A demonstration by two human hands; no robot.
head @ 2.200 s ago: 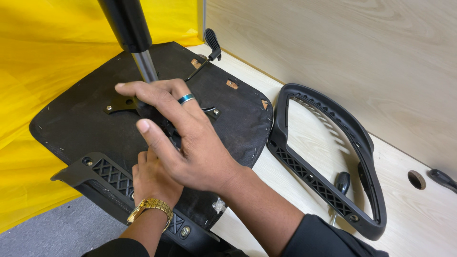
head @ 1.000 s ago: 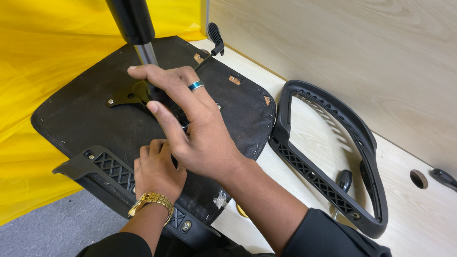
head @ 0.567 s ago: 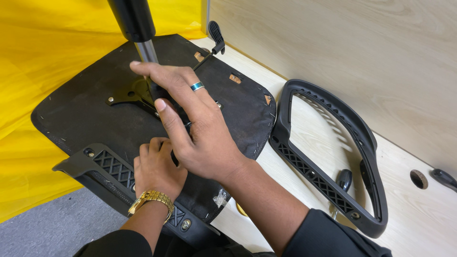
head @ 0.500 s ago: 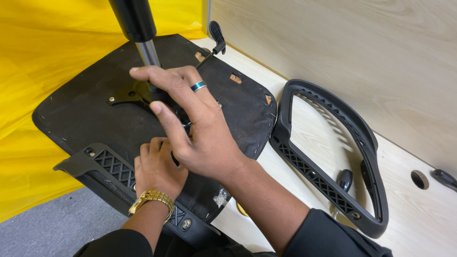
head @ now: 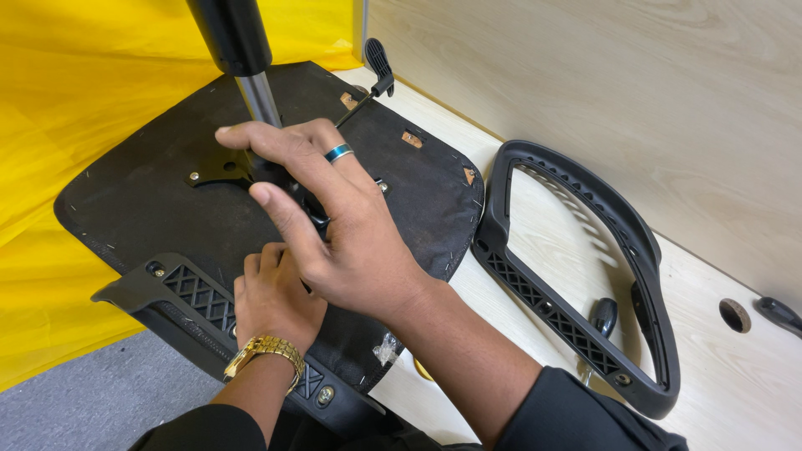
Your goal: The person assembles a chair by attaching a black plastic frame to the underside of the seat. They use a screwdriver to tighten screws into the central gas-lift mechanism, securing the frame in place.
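An upturned black chair seat (head: 167, 192) overhangs the wooden workbench's (head: 535, 108) left edge. The left hand (head: 276, 296) lies on it, fingers curled; whether it grips anything I cannot tell. Above it, the right hand (head: 334, 225) spreads open over the metal mounting plate (head: 213, 171) beneath the gas-lift column (head: 238, 50), holding nothing. Near the right edge lies a black armrest frame (head: 585, 267).

Seat underside (head: 167, 192) covered in matt black fabric, slightly rough, stapled at edges. Gas-lift column (head: 251, 75): glossy black sleeve over polished metal rod. Armrest frame (head: 576, 334) moulded in matt black plastic, ribbed. Worktable (head: 735, 376) faced in pale smooth wood-grain laminate. Yellow sheet (head: 92, 92) seen as smooth, faintly shiny cloth
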